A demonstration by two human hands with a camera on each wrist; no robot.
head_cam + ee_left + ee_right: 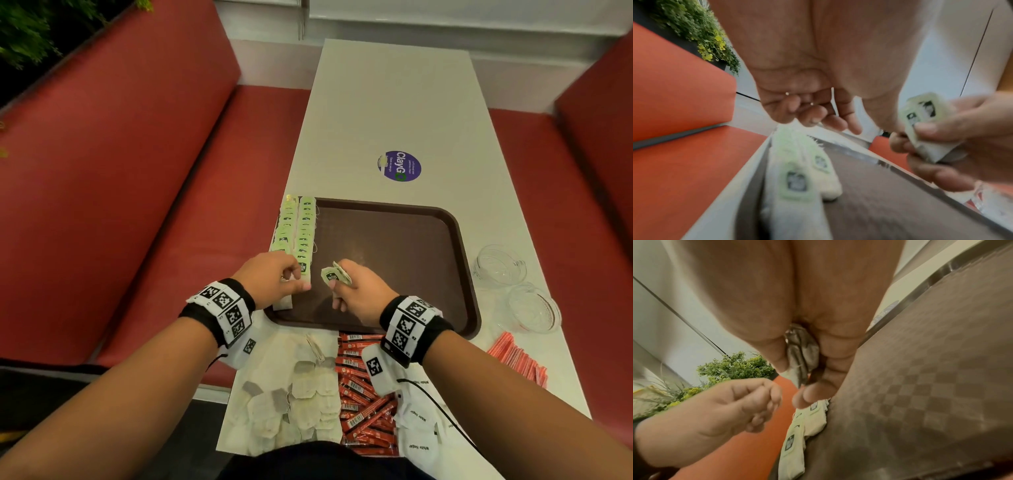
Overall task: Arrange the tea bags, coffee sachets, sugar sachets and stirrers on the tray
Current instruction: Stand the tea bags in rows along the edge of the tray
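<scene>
The brown tray point(394, 246) lies mid-table, with two columns of green-tagged tea bags point(305, 229) along its left edge. My right hand point(342, 284) is over the tray's near left part. It grips a small bunch of tea bags point(331, 274), which shows pressed between thumb and fingers point(803, 352). My left hand point(291, 275) is over the near end of the columns point(795, 180) with its fingers curled. It pinches a thin white strip point(834, 100), seemingly a tea bag seen edge-on. The two hands are close together but apart.
Loose tea bags point(301, 404), red coffee sachets point(366, 394) and white sugar sachets point(421, 418) lie in piles at the table's near edge. Orange-red stirrers point(517, 359) and two glass bowls point(496, 263) are right of the tray. Red bench seats flank the table.
</scene>
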